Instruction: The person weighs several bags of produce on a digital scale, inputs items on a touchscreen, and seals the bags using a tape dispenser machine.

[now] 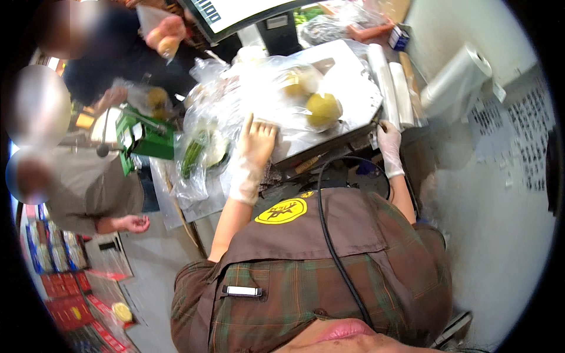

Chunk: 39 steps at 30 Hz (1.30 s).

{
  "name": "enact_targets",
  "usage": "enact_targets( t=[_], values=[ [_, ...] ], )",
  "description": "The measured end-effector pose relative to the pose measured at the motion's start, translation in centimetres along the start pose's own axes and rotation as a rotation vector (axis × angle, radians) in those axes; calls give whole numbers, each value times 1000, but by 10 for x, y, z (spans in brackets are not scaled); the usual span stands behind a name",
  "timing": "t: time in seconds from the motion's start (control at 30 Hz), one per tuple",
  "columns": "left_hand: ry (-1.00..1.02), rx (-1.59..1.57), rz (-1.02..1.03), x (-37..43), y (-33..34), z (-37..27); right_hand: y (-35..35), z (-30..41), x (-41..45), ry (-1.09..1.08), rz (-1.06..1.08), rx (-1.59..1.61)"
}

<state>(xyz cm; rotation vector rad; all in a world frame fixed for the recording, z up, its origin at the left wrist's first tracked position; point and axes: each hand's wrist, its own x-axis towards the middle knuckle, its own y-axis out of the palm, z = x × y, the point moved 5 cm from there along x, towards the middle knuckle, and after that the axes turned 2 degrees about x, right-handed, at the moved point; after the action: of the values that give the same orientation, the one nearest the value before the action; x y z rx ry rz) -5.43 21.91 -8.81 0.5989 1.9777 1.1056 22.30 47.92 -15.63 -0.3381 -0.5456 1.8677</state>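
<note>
My left hand (256, 150), in a translucent glove with bare fingers, lies spread at the near edge of the metal counter (348, 57), touching clear plastic bags (238, 97). To its left, a bag holds green cucumber-like vegetables (192, 156). Beyond my fingers, yellow-green round fruits (323, 110) sit in clear plastic. My right hand (390, 143), in a whitish glove, is at the counter's right corner with its fingers bent around a small thing that cannot be made out. Rolls of plastic bags (383, 84) lie just beyond it.
A monitor (238, 13) stands at the back. A green metal device (145, 137) is at the counter's left end. On the left, people stand close, one hand (112, 97) near a bagged fruit, another hand (134, 223) lower down. A large plastic roll (459, 75) is at right; a black cable hangs before me.
</note>
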Motion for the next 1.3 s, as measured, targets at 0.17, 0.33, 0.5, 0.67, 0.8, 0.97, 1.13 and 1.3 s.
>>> enact_targets(
  t=[0.17, 0.33, 0.5, 0.67, 0.8, 0.97, 1.13, 1.3],
  values=[
    [-59, -277, 140, 72, 40, -14, -44, 66, -11, -2, 380, -277],
    [342, -70, 121, 69, 53, -24, -24, 166, -14, -213, 684, 504],
    [330, -61, 338, 56, 62, -21, 41, 214, -1, -428, 285, 69],
    [779, 418, 487, 27, 81, -31, 42, 242, -34, -850, 86, -127],
    [1357, 1432, -39, -37, 111, -27, 127, 253, -58, -1169, 383, -15],
    [1165, 1184, 201, -100, 100, -91, 215, 284, -61, -1128, 923, 44],
    [935, 1064, 47, -94, 17, -193, 280, 377, -139, -586, 1651, 325],
    [1062, 741, -387, -87, -53, -251, 300, 387, -198, -681, 1388, 252]
  ],
)
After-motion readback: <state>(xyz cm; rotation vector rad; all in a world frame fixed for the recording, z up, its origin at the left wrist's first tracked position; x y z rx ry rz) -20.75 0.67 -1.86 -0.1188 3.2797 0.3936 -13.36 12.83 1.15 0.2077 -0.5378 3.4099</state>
